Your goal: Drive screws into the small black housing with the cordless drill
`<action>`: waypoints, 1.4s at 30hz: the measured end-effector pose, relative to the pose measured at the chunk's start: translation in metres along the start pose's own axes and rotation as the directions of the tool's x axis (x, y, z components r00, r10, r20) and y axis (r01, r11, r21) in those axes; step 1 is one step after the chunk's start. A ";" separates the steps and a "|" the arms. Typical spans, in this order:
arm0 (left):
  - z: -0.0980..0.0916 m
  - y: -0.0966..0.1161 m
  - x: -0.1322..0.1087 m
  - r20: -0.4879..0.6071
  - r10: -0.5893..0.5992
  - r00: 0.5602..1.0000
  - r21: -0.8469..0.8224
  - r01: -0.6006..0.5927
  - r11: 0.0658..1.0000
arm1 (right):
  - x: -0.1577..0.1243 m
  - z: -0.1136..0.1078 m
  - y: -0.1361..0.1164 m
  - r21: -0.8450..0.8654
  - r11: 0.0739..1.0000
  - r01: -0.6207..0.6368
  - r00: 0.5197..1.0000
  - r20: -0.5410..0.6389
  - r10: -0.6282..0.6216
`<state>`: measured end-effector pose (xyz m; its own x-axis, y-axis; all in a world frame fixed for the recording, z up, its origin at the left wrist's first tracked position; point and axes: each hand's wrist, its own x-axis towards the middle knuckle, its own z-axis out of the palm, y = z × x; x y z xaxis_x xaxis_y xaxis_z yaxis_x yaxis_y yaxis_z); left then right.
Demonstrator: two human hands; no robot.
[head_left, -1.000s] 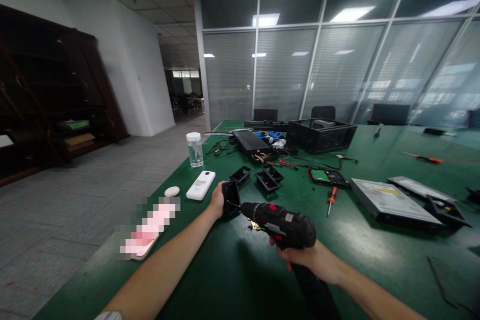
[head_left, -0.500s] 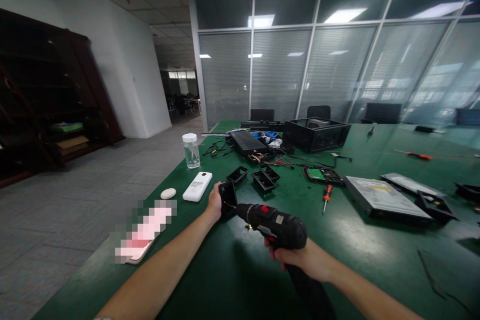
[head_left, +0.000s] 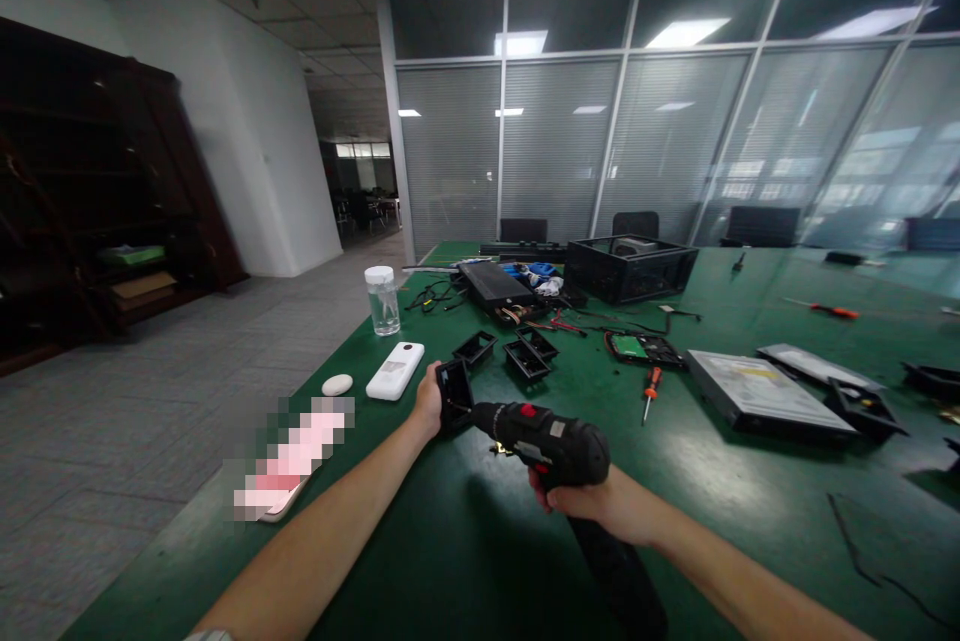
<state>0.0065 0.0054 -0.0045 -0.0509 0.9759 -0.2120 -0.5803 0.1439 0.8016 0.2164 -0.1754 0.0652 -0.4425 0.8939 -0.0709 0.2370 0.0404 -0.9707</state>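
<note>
My left hand (head_left: 429, 401) is closed around the left side of a black plastic frame (head_left: 455, 393), which stands tilted up on the green table (head_left: 420, 561). In my right hand (head_left: 585, 506) is a black cordless drill (head_left: 547, 436) with red details, held by its grip. The drill's tip points left into the frame's lower edge; whether it touches a screw there is too small to tell. Just behind the held frame lie more black plastic frames (head_left: 529, 361). A small brassy piece (head_left: 501, 448) shows beneath the drill's front end.
On the left are a lidded jar (head_left: 384, 306), a white power bank (head_left: 395, 371), a white oval object (head_left: 337, 385) and a blurred-out phone (head_left: 281, 496). To the right lie a screwdriver (head_left: 652, 393), a circuit-board drive (head_left: 637, 348) and a metal optical drive (head_left: 765, 391). A black case (head_left: 630, 271) stands behind.
Both hands keep nearly the same pose, with the drill still against the frame. The drill's rear has shifted very slightly left; the view has moved a little.
</note>
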 end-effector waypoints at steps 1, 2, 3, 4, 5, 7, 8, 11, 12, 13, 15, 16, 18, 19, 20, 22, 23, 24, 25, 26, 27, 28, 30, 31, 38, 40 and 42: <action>0.000 0.000 0.000 -0.001 0.001 1.000 -0.001 -0.001 1.000 | 0.000 0.000 0.000 -0.007 1.000 0.000 1.000 -0.003 0.000; 0.000 0.000 0.000 0.000 0.003 1.000 -0.002 -0.003 1.000 | 0.000 0.000 0.001 -0.012 1.000 0.003 1.000 -0.003 -0.003; 0.000 0.000 0.000 0.002 0.007 1.000 -0.002 -0.007 1.000 | 0.000 0.000 0.001 -0.019 1.000 0.009 1.000 0.000 -0.009; 0.000 0.000 0.000 0.008 0.009 1.000 -0.004 -0.009 1.000 | 0.000 0.000 0.003 -0.027 1.000 0.015 1.000 0.005 -0.015; 0.001 0.000 -0.001 0.018 0.009 1.000 -0.006 -0.009 1.000 | 0.000 -0.001 0.004 -0.034 0.999 0.020 1.000 0.011 -0.020; 0.001 0.000 -0.001 0.035 0.007 0.999 -0.008 -0.007 1.000 | 0.000 -0.001 0.008 -0.046 0.999 0.029 0.999 0.016 -0.029; 0.001 0.000 -0.001 0.042 0.007 0.999 -0.009 -0.007 1.000 | 0.000 -0.002 0.009 -0.046 0.998 0.036 0.999 0.013 -0.036; 0.000 0.000 0.000 0.049 0.010 0.999 -0.009 -0.009 1.000 | 0.001 -0.002 0.012 -0.030 0.996 0.087 0.996 0.017 -0.087; 0.000 0.000 0.000 0.049 0.012 0.999 -0.010 -0.012 1.000 | 0.001 -0.003 0.013 -0.027 0.993 0.111 0.994 0.021 -0.111; -0.001 -0.001 0.000 0.046 0.017 0.999 -0.010 -0.016 1.000 | 0.001 -0.003 0.012 -0.027 0.991 0.132 0.991 0.028 -0.132; -0.001 -0.001 0.001 0.035 0.026 0.999 -0.006 -0.026 1.000 | 0.001 -0.002 0.011 -0.040 0.988 0.149 0.989 0.031 -0.148; -0.001 0.000 0.000 0.031 0.028 0.999 0.000 -0.028 1.000 | 0.001 -0.002 0.010 -0.051 0.989 0.142 0.990 0.025 -0.141; -0.001 0.000 -0.001 0.029 0.027 0.999 0.017 -0.027 0.999 | 0.001 -0.001 0.007 -0.074 0.990 0.117 0.993 0.023 -0.116; 0.000 0.001 -0.002 0.029 0.026 0.999 0.026 -0.026 0.999 | 0.001 0.000 0.007 -0.084 0.991 0.107 0.994 0.022 -0.105; 0.001 0.001 -0.003 0.027 0.027 0.999 0.032 -0.027 0.999 | 0.001 0.001 0.006 -0.092 0.991 0.100 0.995 0.019 -0.099; 0.002 0.003 -0.005 0.015 0.037 0.999 0.035 -0.037 0.999 | 0.001 0.003 0.005 -0.106 0.989 0.103 0.995 0.015 -0.102; 0.002 0.003 -0.005 0.009 0.043 0.999 0.033 -0.043 0.999 | 0.001 0.003 0.005 -0.115 0.987 0.108 0.994 0.012 -0.107; 0.003 0.003 -0.006 0.006 0.048 0.999 0.029 -0.048 0.998 | 0.001 0.004 0.004 -0.126 0.985 0.116 0.993 0.012 -0.115; 0.003 0.003 -0.005 0.008 0.054 0.999 0.025 -0.054 0.998 | 0.002 0.004 0.005 -0.131 0.984 0.121 0.993 0.011 -0.120; 0.002 0.003 -0.005 0.016 0.055 0.998 0.020 -0.055 0.998 | 0.002 0.005 0.005 -0.135 0.983 0.125 0.992 0.011 -0.124; 0.002 0.002 -0.004 0.026 0.054 0.998 0.017 -0.055 0.998 | 0.002 0.005 0.005 -0.134 0.983 0.128 0.992 0.011 -0.128; 0.001 0.002 -0.003 0.025 0.058 0.998 0.014 -0.058 0.998 | 0.002 0.004 0.006 -0.129 0.983 0.131 0.991 0.005 -0.131; 0.000 0.001 -0.001 0.023 0.053 0.998 0.017 -0.054 0.998 | 0.003 0.003 0.007 -0.112 0.986 0.127 0.992 0.003 -0.127; -0.001 0.001 0.001 0.029 0.043 0.999 0.020 -0.044 0.999 | 0.004 0.002 0.008 -0.099 0.988 0.118 0.993 0.006 -0.118; -0.004 -0.002 0.007 0.033 0.067 0.997 0.055 -0.068 0.996 | 0.011 -0.003 0.018 -0.036 0.994 0.105 0.994 0.003 -0.105; -0.004 -0.002 0.008 0.037 0.054 0.998 0.057 -0.057 0.997 | 0.012 -0.003 0.019 -0.032 0.993 0.115 0.993 0.008 -0.114; -0.005 -0.002 0.009 0.041 0.047 0.998 0.060 -0.050 0.997 | 0.011 -0.002 0.018 -0.034 0.992 0.121 0.993 0.014 -0.121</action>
<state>0.0030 0.0126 -0.0112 -0.0445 0.9876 -0.1505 -0.5276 0.1047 0.8430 0.2172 -0.1635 0.0477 -0.4799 0.8762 0.0437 0.2110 0.1636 -0.9637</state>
